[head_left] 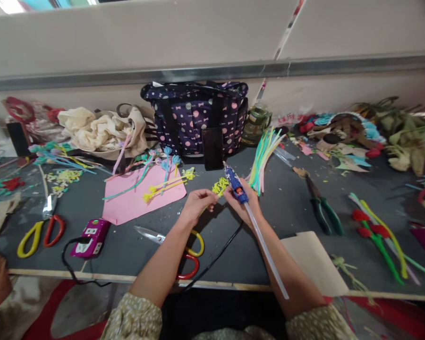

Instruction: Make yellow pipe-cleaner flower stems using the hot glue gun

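My right hand (pixel 247 202) is wrapped around a blue patterned hot glue gun (pixel 236 185), its nozzle pointing away from me. A long translucent glue stick (pixel 265 248) juts from the back of the gun over my forearm. My left hand (pixel 199 204) is closed in a pinch on a thin yellow stem, mostly covered by the fingers. Just beyond the fingertips lies a small pile of yellow pieces (pixel 220 185). Left of the hands, yellow flowers (pixel 156 192) on stems and a few blue ones (pixel 168 159) rest on a pink sheet (pixel 127 196).
Scissors (pixel 156 235) lie under my left forearm, near a black cord (pixel 217 257). A purple box (pixel 91 237) and more scissors (pixel 47 212) are left. Pipe cleaners (pixel 264 158), pliers (pixel 322 208) and cardboard (pixel 313 259) lie right. Behind stand a phone (pixel 213 148) and a bag (pixel 194 118).
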